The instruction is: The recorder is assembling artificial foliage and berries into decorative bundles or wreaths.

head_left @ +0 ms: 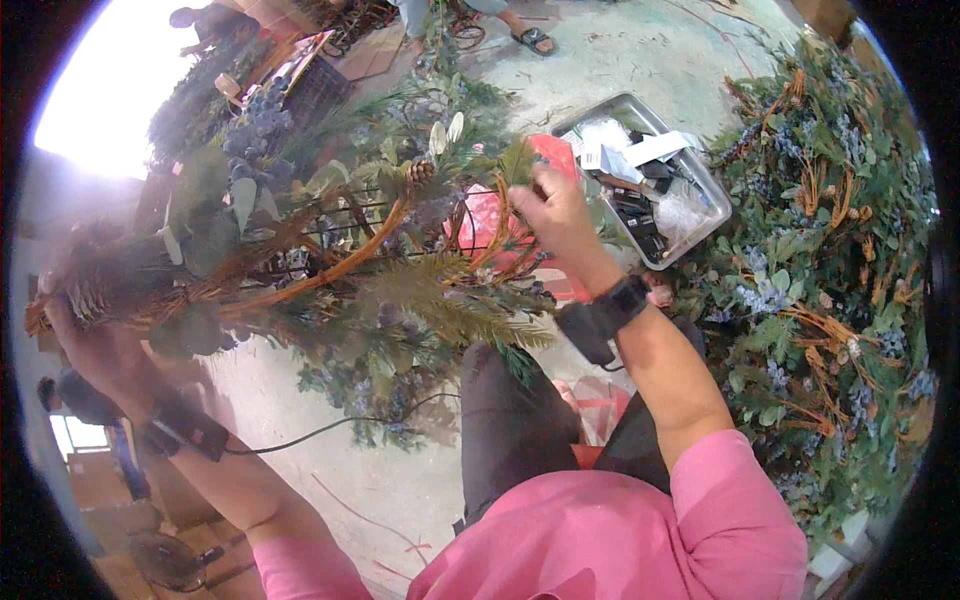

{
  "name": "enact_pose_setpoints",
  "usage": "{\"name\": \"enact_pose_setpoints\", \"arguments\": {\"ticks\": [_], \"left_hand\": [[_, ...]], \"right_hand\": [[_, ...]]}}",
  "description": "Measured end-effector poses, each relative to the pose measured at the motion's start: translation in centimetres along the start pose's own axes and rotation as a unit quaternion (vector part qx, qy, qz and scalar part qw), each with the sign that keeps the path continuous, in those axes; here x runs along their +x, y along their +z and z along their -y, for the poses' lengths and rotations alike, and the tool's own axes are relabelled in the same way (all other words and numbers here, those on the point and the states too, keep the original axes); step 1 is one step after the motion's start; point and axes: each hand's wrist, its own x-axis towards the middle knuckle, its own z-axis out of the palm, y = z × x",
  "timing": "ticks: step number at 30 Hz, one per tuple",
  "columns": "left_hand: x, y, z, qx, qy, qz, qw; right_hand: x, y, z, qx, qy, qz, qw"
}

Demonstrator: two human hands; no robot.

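Observation:
An artificial greenery wreath (345, 265) stretches across in front of me, with bent brown twigs, dark wire bars, fern-like sprigs, a pine cone (419, 173) and blue berries (258, 130). My left hand (95, 335), partly blurred, is closed round the twig ends at its far left. At the wreath's right side my right hand (562, 218) is closed, thumb and fingers pinching at a green sprig (517, 160); the exact grip is partly hidden. Both wrists wear black bands with box-shaped devices. Red plastic (482, 218) shows behind the wreath.
Beyond my right hand, a grey plastic bin (713, 222) holds clear bags, white slips and black items. Piled greenery (810, 290) fills the right side. A black cable (345, 428) runs from the left wrist device. A person's sandalled foot (535, 38) is on the floor at the top.

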Motion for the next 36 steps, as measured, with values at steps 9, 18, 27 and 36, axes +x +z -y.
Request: {"name": "enact_pose_setpoints", "arguments": {"ticks": [9, 18, 27, 36], "left_hand": [[1.4, -3.6, -0.2, -0.094, -0.056, 0.134, 0.985], [-0.3, -0.9, 0.2, -0.074, 0.023, 0.140, 0.987], [-2.4, 2.1, -0.7, 0.065, 0.146, 0.132, 0.978], [-1.8, 2.7, 0.1, -0.049, 0.099, 0.243, 0.964]], "right_hand": [[0.7, -0.6, -6.2, 0.039, 0.118, 0.147, 0.981], [-0.2, 1.5, -5.3, 0.004, 0.125, 0.058, 0.990], [-0.7, 2.1, -3.4, 0.174, 0.315, 0.019, 0.933], [3.1, -2.0, 1.2, -0.142, 0.024, -0.127, 0.981]]}}
